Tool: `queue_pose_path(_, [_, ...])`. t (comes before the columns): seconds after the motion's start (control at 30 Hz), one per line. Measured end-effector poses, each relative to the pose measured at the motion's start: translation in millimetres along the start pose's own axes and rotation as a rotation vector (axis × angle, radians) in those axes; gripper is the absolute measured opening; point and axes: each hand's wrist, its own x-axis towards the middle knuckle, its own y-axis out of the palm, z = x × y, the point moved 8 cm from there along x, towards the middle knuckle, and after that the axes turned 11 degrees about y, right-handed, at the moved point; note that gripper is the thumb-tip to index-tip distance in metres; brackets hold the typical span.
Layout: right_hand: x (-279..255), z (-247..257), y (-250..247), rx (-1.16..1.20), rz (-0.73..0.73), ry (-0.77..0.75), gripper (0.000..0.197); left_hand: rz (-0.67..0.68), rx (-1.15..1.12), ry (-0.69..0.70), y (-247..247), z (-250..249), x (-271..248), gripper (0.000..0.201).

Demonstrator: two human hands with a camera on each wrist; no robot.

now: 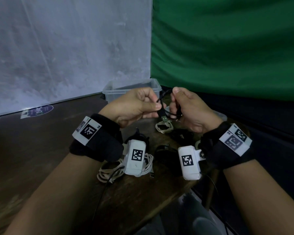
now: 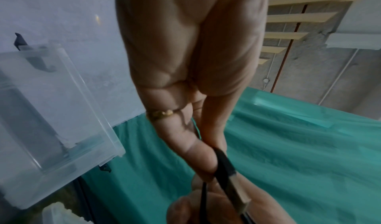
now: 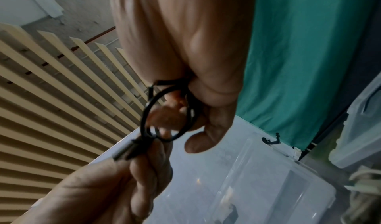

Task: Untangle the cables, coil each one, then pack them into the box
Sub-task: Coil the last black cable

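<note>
Black and glossy, the thin cable [image 1: 162, 106] is up between both hands in the head view, looped into a small round coil; the left hand [image 1: 134, 106] pinches the strand just behind the metal plug [image 1: 163, 118], while the right hand [image 1: 190, 109] curls round the loops to keep them from springing open. Beyond the fingers sits the clear plastic box [image 1: 131, 90]; below the fingers, pale coiled cables [image 1: 124, 168] and dark ones lie on the brown wooden surface [image 1: 41, 150], so the packing looks barely begun.

Left wrist view: thumb and fingers [image 2: 198, 156] pressed together on the plug's black housing [image 2: 225, 162], silver tip pointing away, probably steering the tail end round the coil. Translucent box wall [image 2: 62, 113] off to the side.

Right wrist view: fingers [image 3: 210, 113] clamped on the ring of loops [image 3: 164, 113], smooth and springy, box [image 3: 257, 186] just beyond
</note>
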Motion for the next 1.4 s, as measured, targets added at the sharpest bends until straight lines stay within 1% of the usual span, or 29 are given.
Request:
queue_pose_path(0.1, [0, -3, 0, -0.012, 0.015, 0.026, 0.033, 0.009, 0.046, -0.008, -2, 1, 0, 0.018])
queue_pose_path(0.2, [1, -5, 3, 0.000, 0.038, 0.045, 0.032, -0.055, 0.057, -0.017, -11, 4, 1, 0.018])
queue_pose_path(0.33, [0, -3, 1, 0.028, 0.032, 0.058, 0.032, -0.108, -0.012, -0.032, -15, 8, 3, 0.019])
queue_pose_path(0.5, [-3, -4, 2, 0.114, 0.057, 0.118, 0.031, -0.165, -0.084, -0.018, -17, 10, 7, 0.018])
queue_pose_path(0.57, [-3, -3, 3, 0.124, 0.069, 0.127, 0.031, -0.190, -0.080, -0.010, -19, 9, 7, 0.017])
queue_pose_path(0.63, [-3, -2, 5, 0.143, 0.083, 0.139, 0.030, -0.210, -0.028, 0.008, -22, 7, 8, 0.017])
queue_pose_path(0.7, [-4, -1, 5, 0.155, 0.099, 0.145, 0.029, -0.189, 0.021, 0.025, -20, 6, 8, 0.017])
queue_pose_path(0.77, [-5, 0, 6, 0.170, 0.125, 0.144, 0.029, -0.158, 0.019, 0.054, -16, 5, 8, 0.018])
queue_pose_path(0.83, [-6, -1, 6, 0.177, 0.143, 0.150, 0.029, -0.166, 0.023, 0.096, -14, 2, 8, 0.019])
queue_pose_path(0.93, [-4, -3, 6, 0.140, 0.120, 0.153, 0.029, -0.207, 0.116, 0.167, -15, -4, 9, 0.021])
queue_pose_path(1.0, [-3, -3, 6, 0.149, 0.114, 0.148, 0.030, -0.207, 0.151, 0.206, -14, -7, 9, 0.022])
queue_pose_path(1.07, [-3, -2, 7, 0.191, 0.138, 0.153, 0.031, -0.192, 0.177, 0.240, -11, -10, 9, 0.023])
queue_pose_path(1.2, [-6, -3, 9, 0.251, 0.181, 0.187, 0.031, -0.156, 0.173, 0.232, -8, -9, 9, 0.020])
queue_pose_path(1.3, [-7, -2, 8, 0.254, 0.178, 0.189, 0.030, -0.148, 0.133, 0.213, -6, -5, 9, 0.020])
queue_pose_path(1.4, [-4, -3, 5, 0.220, 0.152, 0.184, 0.031, -0.148, 0.161, 0.207, -5, -6, 9, 0.021])
